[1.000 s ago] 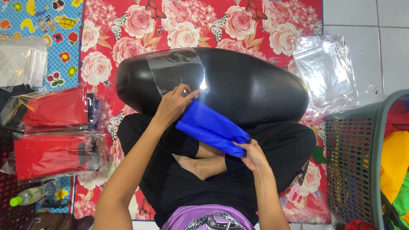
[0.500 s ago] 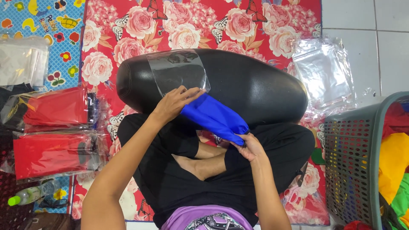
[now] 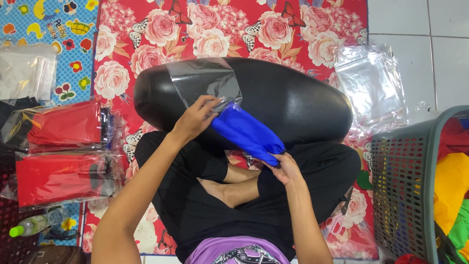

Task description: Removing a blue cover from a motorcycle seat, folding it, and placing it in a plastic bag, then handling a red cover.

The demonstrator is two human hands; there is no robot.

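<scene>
A: Left hand (image 3: 195, 120) pinching the mouth of a clear plastic bag (image 3: 205, 80) lying flat on a black cushion (image 3: 293, 105), fingers closed on its edge. Right hand (image 3: 286, 168) gripping the near end of a folded blue cloth (image 3: 246, 134), far end at the left fingertips.

B: Left of the hands?

A: 2 red packets in clear wrap (image 3: 61, 151), stacked. Right: loose clear bags (image 3: 371, 88), grey basket (image 3: 405, 190). Underneath: red rose-patterned mat (image 3: 234, 29), white tile floor (image 3: 415, 19).
</scene>
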